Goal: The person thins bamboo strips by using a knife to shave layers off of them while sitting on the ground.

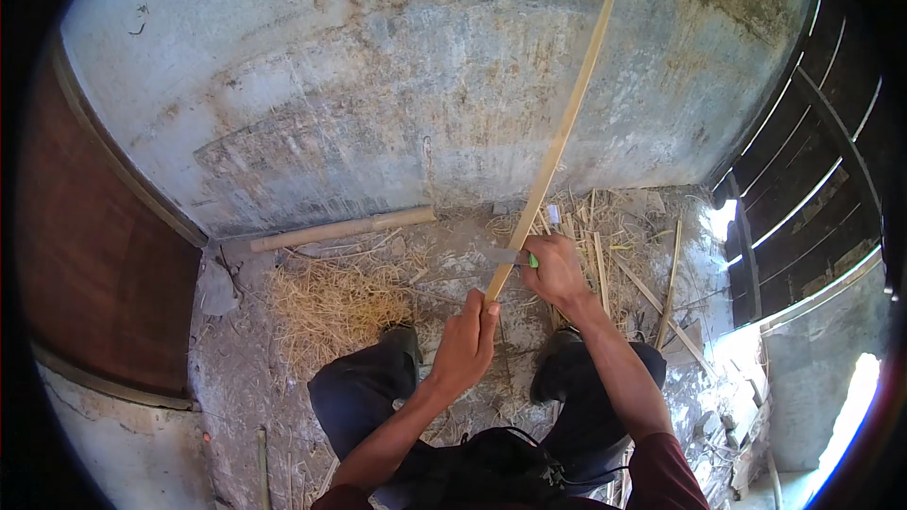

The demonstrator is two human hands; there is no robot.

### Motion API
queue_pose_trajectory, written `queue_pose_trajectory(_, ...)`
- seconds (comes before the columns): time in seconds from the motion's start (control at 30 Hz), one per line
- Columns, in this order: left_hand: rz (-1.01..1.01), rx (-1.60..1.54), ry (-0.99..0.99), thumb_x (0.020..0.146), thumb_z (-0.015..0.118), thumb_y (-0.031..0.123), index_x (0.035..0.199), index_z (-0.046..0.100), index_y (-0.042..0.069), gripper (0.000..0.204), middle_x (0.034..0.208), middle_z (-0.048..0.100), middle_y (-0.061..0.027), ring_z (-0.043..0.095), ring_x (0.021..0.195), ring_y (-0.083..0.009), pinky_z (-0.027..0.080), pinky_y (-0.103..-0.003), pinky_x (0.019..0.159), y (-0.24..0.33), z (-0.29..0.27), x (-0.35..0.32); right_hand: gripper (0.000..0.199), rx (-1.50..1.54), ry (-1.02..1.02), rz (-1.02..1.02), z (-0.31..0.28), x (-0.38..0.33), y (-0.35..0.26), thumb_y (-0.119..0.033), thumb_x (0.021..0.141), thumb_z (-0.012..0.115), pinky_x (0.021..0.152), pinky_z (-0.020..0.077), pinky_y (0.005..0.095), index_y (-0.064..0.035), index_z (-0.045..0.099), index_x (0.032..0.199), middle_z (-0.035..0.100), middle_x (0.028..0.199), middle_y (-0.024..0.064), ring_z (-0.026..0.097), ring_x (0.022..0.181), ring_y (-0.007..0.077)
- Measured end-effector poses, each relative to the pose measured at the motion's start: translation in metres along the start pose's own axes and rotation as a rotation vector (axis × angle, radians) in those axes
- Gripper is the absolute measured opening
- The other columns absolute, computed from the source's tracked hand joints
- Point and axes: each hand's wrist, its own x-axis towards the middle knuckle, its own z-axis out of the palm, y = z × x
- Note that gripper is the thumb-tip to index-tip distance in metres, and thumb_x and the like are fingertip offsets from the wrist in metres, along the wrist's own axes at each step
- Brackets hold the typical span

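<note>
A long, pale bamboo strip [557,144] slants up and away from me toward the wall. My left hand [466,344] is closed round its near end, thumb along the strip. Just beyond, my right hand [555,274] grips a knife by its green handle [533,262], of which only a small part shows. The knife's blade [501,256] lies across the strip, touching or very close to it; which of the two cannot be made out. My fingers hide the rest of the handle.
A heap of thin shavings [335,307] lies at the left, below a bamboo pole [345,229] along the stained wall [378,104]. Several loose strips [673,274] litter the floor at the right. A dark slatted panel [803,161] stands far right, a brown door [104,236] left.
</note>
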Motion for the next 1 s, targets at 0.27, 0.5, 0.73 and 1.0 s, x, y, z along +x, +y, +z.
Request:
queue_pose_trajectory(0.27,0.030,0.056,0.046,0.115,0.050,0.020,0.109,0.041,0.002,0.020,0.062,0.053,-0.0228,0.060,0.058,-0.0503,0.037,-0.055,0.050,0.003,0.004,-0.001,0.016,-0.061,0.030,0.027,0.002,0.002,-0.005,-0.002,0.075,0.068,0.067,0.0541,0.0522,-0.0013,0.071,0.091,0.069,0.079,0.0214,0.068,0.074,0.0458)
queue_pose_trajectory(0.5,0.003,0.070,0.048,0.115,0.050,0.018,0.108,0.041,0.003,0.019,0.062,0.055,-0.0241,0.061,0.060,-0.0511,0.039,-0.056,0.051,0.008,0.003,-0.001,0.009,-0.095,0.097,0.012,0.003,0.004,0.001,-0.004,0.080,0.069,0.064,0.0524,0.0509,-0.0027,0.070,0.089,0.067,0.076,0.0184,0.067,0.070,0.0434)
queue_pose_trajectory(0.73,0.012,0.092,0.047,0.114,0.051,0.018,0.108,0.042,0.003,0.019,0.064,0.056,-0.0252,0.062,0.063,-0.0522,0.040,-0.058,0.053,0.008,0.002,0.000,0.024,-0.167,0.124,0.021,0.009,0.005,0.004,-0.006,0.071,0.075,0.064,0.0555,0.0477,-0.0083,0.072,0.095,0.072,0.084,0.0132,0.071,0.074,0.0377)
queue_pose_trajectory(1.0,0.014,0.047,-0.032,0.114,0.052,0.021,0.108,0.043,0.003,0.021,0.063,0.056,-0.0239,0.061,0.061,-0.0519,0.040,-0.057,0.052,0.014,0.007,-0.022,0.026,-0.133,0.433,0.415,-0.035,0.036,0.059,-0.001,0.085,0.068,0.067,0.0544,0.0466,-0.0036,0.079,0.109,0.069,0.077,0.0246,0.069,0.070,0.0438)
